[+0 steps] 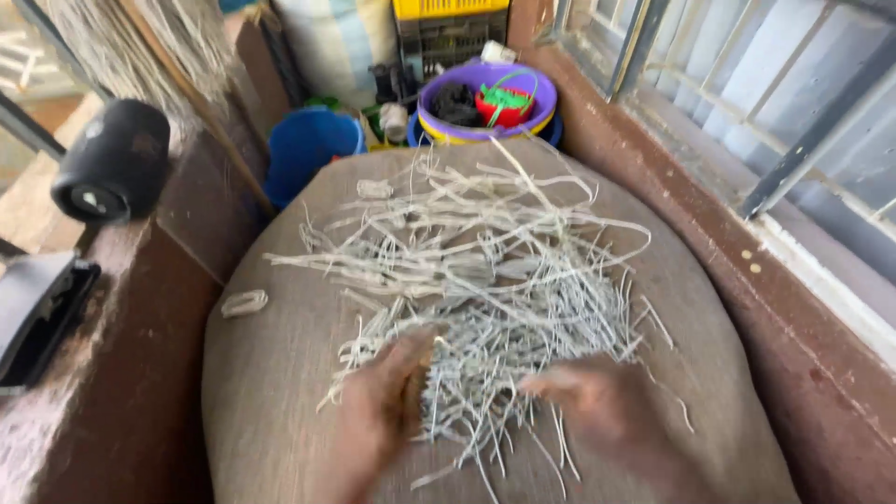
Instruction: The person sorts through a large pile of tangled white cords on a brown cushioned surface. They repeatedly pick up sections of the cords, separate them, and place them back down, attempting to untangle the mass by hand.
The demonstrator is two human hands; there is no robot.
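My left hand [387, 411] is curled loosely round a small bunch of pale dried fibre strips [467, 280], thumb up over them, so the grip is narrow and holding that bunch at the near edge of the heap. I judge it is held this way to keep the gathered strands together while the rest stay loose. My right hand [607, 411] is blurred; it lies flat and spread on the strands just right of the held bunch, and I cannot tell whether its fingers pinch anything.

The heap spreads away from the grip across a brown sackcloth-covered cushion [271, 392] — a soft, wide bed that keeps the strips from sliding off. Left of the grip, apart from the heap, lies one small coiled loop of fibre [245, 302].

Beyond the far end of the heap stand a blue bucket [308, 149] and a purple basin [485, 98] holding a dark lump and a red-and-green item. Far left of the grip a black cylindrical speaker [112, 161] sits on the brown ledge [121, 373] — nothing lies between my hands and the strips.
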